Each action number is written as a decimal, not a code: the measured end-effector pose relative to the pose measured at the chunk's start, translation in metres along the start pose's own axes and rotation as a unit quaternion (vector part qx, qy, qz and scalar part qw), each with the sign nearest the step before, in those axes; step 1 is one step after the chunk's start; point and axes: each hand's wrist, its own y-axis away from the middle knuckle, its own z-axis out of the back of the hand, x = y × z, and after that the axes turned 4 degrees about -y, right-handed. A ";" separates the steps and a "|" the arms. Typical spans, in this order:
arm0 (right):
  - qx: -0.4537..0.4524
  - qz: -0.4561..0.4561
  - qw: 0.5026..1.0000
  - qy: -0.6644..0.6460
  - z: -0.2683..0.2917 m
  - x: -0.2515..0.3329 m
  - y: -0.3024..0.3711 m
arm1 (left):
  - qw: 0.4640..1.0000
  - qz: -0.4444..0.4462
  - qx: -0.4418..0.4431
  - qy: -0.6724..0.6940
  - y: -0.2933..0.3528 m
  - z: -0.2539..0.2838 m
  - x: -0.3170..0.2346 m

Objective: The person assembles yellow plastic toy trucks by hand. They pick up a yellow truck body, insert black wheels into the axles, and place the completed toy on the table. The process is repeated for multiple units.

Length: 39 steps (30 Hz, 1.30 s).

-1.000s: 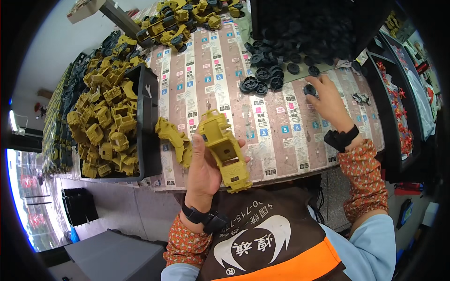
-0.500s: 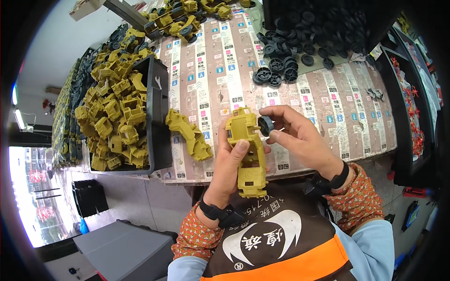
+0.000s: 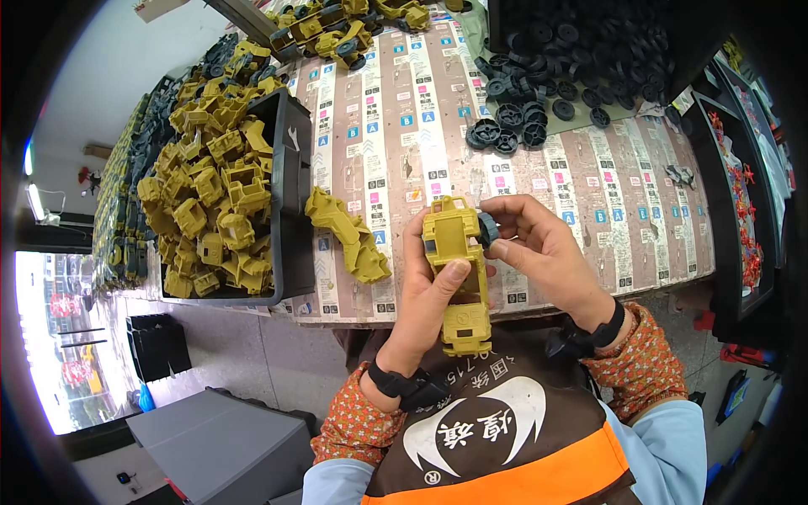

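Observation:
My left hand is closed around an olive-yellow plastic toy truck body, its thumb lying across the middle. The body is held lengthwise over the table's front edge. A black toy wheel sits against the body's right side near the far end, pinched between the thumb and fingers of my right hand. Whether the wheel is fully on its axle cannot be seen. Left of my hands, another yellow plastic part lies on the table.
A black bin heaped with yellow truck parts stands at the left. Loose black wheels are piled at the back right. Wheeled yellow bodies lie at the far edge. A rack with red pieces stands at the right.
My right hand has pushed the wheel from the axle's end inward against the truck body. The view has shifted slightly.

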 end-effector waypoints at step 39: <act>-0.031 0.245 0.686 0.685 0.067 0.016 -0.145 | 0.993 -0.052 -0.102 0.019 -0.003 0.018 -0.017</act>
